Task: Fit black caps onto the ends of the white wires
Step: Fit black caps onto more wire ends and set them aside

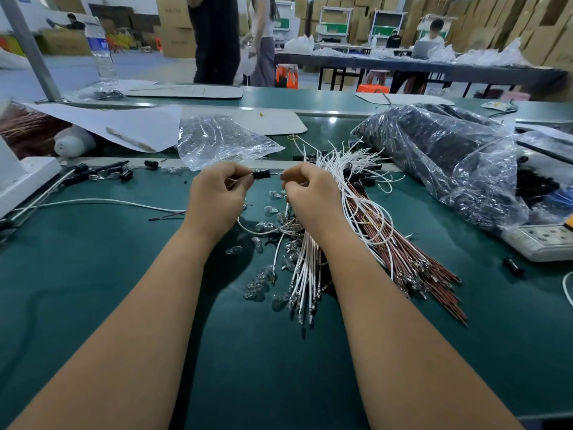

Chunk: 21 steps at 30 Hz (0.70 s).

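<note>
Head view, looking down at 2 bare forearms over a dark green matted worktop (pixel 93 274). The left hand (pixel 214 193) pinches a small black cylindrical plastic cap (pixel 258 174) between thumb and fingertips, holding it level and end-on to the other hand. The right hand (pixel 310 193) has its fingers curled, its grip closed on what appears to be the tip of a thin white insulated wire (pixel 277 173); the wire end sits just beside the cap's open mouth. My reading is that cap and wire are lined up along 1 axis so the end can slide straight in, and both are held up off the worktop so the wire tail can hang free.

Under and to the right of the right wrist lies a fanned bundle of white wires (pixel 305 268) alongside a bundle of reddish-brown wires (pixel 403 243), within easy reach, probably as the supply. Small clear glass bulbs (pixel 259 282) are scattered below the hands. A large clear plastic bag of black caps (pixel 434 150) sits at the far right, near the wires. A crumpled clear plastic bag (pixel 217 138) lies beyond the hands, and loose black caps (pixel 126 174) rest to the far left.

Beyond is a warehouse-like room: stacked brown cardboard boxes (pixel 527 26), a long dark table (pixel 418 66), and people standing and seated in the distance.
</note>
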Available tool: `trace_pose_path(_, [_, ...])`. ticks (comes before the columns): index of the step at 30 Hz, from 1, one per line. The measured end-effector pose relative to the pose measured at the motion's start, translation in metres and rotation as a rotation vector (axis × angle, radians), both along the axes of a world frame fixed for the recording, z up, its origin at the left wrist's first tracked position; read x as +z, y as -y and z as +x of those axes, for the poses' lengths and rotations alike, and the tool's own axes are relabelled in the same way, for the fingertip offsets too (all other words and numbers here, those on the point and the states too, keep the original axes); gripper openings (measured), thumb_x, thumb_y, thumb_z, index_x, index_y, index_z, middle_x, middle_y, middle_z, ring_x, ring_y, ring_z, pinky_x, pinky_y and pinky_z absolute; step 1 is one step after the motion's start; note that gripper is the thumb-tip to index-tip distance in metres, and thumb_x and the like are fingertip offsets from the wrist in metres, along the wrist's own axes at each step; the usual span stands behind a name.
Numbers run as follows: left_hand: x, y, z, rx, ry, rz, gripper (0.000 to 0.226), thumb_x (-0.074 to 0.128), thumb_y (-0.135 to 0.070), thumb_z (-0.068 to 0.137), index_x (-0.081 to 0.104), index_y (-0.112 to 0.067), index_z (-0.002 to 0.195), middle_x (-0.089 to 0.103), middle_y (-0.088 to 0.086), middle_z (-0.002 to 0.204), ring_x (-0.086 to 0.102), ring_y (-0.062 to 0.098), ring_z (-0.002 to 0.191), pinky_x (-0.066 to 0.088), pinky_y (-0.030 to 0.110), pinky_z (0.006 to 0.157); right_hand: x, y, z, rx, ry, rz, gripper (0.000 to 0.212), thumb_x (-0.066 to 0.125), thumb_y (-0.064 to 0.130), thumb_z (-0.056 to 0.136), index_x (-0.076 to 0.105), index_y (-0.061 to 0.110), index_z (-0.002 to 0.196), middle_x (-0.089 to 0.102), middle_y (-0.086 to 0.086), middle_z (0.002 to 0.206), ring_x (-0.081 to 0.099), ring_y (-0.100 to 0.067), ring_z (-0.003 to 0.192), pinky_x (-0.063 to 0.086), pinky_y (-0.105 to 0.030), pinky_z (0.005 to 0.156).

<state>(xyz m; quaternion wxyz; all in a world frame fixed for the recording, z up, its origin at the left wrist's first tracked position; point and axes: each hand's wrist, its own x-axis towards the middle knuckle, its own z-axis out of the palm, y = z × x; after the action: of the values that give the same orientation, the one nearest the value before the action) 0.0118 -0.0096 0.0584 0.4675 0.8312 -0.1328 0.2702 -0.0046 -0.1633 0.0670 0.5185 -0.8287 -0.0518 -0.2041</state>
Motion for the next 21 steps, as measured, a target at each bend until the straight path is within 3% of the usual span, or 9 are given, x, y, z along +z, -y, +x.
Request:
trace_pose_path(3, [0.0003, 0.0001, -0.0002, -0.012, 0.0, -0.006, 0.009, 0.065, -0.008, 0.089, 0.071, -0.007, 0.096, 0.065, 0.004, 0.073, 0.056, 0.015, 0.063, 0.05, 0.03, 0.065, 0.0027, -0.0013, -0.0019, 0.024, -0.009, 0.078, 0.021, 0.056, 0.009, 0.091, 0.063, 0.025, 0.079, 0.064, 0.003, 0.075, 0.06, -0.01, 0.063, 0.051, -0.025, 0.058])
trace_pose_path(7, [0.0003, -0.0014, -0.0008, -0.021, 0.016, 0.004, 0.009, 0.065, -0.007, 0.089, 0.071, -0.007, 0.095, 0.062, -0.002, 0.071, 0.054, 0.01, 0.061, 0.047, 0.025, 0.063, 0.0044, -0.0027, -0.003, 0.034, -0.006, 0.143, 0.017, 0.058, 0.019, 0.094, 0.065, 0.019, 0.078, 0.067, -0.008, 0.079, 0.064, -0.026, 0.074, 0.054, -0.036, 0.07])
trace_pose_path(9, [0.0008, -0.0013, -0.001, -0.026, 0.03, 0.012, 0.01, 0.065, -0.007, 0.089, 0.072, -0.006, 0.096, 0.063, -0.002, 0.073, 0.054, 0.009, 0.062, 0.047, 0.025, 0.064, 0.0046, -0.0028, -0.0023, 0.038, -0.019, 0.175, 0.019, 0.059, 0.022, 0.094, 0.066, 0.016, 0.077, 0.067, -0.012, 0.08, 0.062, -0.025, 0.072, 0.053, -0.04, 0.071])
trace_pose_path(14, [-0.0008, -0.0006, -0.0008, -0.039, 0.023, 0.014, 0.008, 0.066, -0.011, 0.089, 0.072, -0.01, 0.094, 0.061, -0.011, 0.071, 0.052, -0.004, 0.057, 0.04, 0.009, 0.06, 0.0031, -0.0005, 0.0018, 0.0, -0.012, 0.173, 0.014, 0.063, 0.017, 0.092, 0.067, 0.01, 0.081, 0.068, -0.011, 0.077, 0.066, -0.032, 0.075, 0.055, -0.042, 0.072])
trace_pose_path(17, [-0.0015, -0.0007, -0.0013, -0.056, 0.021, 0.045, 0.006, 0.067, -0.013, 0.088, 0.072, -0.012, 0.092, 0.063, -0.011, 0.072, 0.055, -0.002, 0.063, 0.043, 0.01, 0.063, 0.0025, 0.0013, 0.0023, 0.005, -0.029, 0.217, 0.014, 0.062, 0.014, 0.091, 0.065, 0.017, 0.078, 0.068, -0.009, 0.077, 0.064, -0.025, 0.069, 0.055, -0.04, 0.07])
trace_pose_path(21, [-0.0027, -0.0004, -0.0014, -0.073, -0.01, 0.05, 0.005, 0.066, -0.012, 0.088, 0.071, -0.013, 0.089, 0.061, -0.014, 0.069, 0.054, -0.002, 0.061, 0.043, 0.015, 0.062, 0.0026, 0.0038, 0.0023, 0.051, -0.051, 0.277, 0.012, 0.062, 0.01, 0.091, 0.066, 0.017, 0.081, 0.065, -0.004, 0.075, 0.061, -0.015, 0.064, 0.052, -0.027, 0.061])
